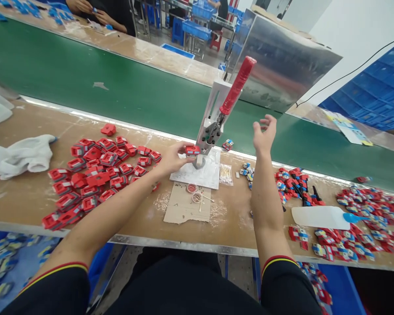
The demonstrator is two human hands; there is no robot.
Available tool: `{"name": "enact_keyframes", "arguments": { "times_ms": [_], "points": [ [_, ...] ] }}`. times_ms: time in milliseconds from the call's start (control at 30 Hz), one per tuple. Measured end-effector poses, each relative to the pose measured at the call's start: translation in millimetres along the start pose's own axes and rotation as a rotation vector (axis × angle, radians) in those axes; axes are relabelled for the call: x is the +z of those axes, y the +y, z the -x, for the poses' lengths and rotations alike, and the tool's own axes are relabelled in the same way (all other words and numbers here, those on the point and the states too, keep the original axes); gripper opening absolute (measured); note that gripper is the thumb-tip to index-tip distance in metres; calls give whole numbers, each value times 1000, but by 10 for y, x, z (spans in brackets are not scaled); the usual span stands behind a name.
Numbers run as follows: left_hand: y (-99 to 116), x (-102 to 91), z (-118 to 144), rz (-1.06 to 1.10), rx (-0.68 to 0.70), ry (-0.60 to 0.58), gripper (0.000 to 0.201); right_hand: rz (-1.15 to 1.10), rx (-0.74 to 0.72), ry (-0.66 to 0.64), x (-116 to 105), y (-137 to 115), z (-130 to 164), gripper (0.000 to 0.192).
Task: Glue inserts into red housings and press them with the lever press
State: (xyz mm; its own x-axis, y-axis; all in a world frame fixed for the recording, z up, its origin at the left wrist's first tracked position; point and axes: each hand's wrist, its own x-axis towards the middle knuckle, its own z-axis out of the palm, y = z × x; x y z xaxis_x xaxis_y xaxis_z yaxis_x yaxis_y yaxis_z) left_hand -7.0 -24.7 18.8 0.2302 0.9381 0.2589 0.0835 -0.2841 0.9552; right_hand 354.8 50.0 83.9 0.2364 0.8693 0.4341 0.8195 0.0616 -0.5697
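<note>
My left hand [173, 158] pinches a small red plastic part [192, 150] and holds it at the base of a hand press [213, 122] that stands on a white plate [206, 175]. The press has a long lever with a red grip [238, 85] tilted up to the right. My right hand [264, 133] is raised in the air just right of the lever, fingers apart, holding nothing. A large pile of red parts [98, 173] lies left of the press. Finished red, blue and white parts [357, 218] lie on the right.
A green conveyor belt [118, 87] runs behind the bench. White cloth gloves [22, 155] lie at the far left. A cardboard piece [184, 205] with two small cups and cotton swabs [226, 173] sits by the press. A white scoop with blue handle [318, 216] lies right. Another person's hands [95, 13] work across the belt.
</note>
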Motion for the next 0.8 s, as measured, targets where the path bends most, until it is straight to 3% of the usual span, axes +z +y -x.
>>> {"name": "enact_keyframes", "arguments": {
  "times_ms": [100,267,367,467,633,733,800],
  "points": [
    [-47,30,-56,-51,-6,-15,56,-1,-27,-7,-73,-59,-8,53],
    [-85,64,-18,-81,-18,7,57,145,163,-247,352,54,267,63],
    [-63,72,-1,-111,-15,-20,53,175,211,-359,589,183,391,47],
    [-40,94,-30,-119,-24,-60,52,174,222,-386,649,253,376,35],
    [-28,207,-98,-102,-24,-99,50,131,203,-231,505,228,201,47],
    [-28,289,-123,-91,-15,-110,50,78,136,-13,376,115,25,56],
    [-38,332,-141,-86,-9,-116,49,-55,-43,177,289,-75,-92,55]
  ]
}}
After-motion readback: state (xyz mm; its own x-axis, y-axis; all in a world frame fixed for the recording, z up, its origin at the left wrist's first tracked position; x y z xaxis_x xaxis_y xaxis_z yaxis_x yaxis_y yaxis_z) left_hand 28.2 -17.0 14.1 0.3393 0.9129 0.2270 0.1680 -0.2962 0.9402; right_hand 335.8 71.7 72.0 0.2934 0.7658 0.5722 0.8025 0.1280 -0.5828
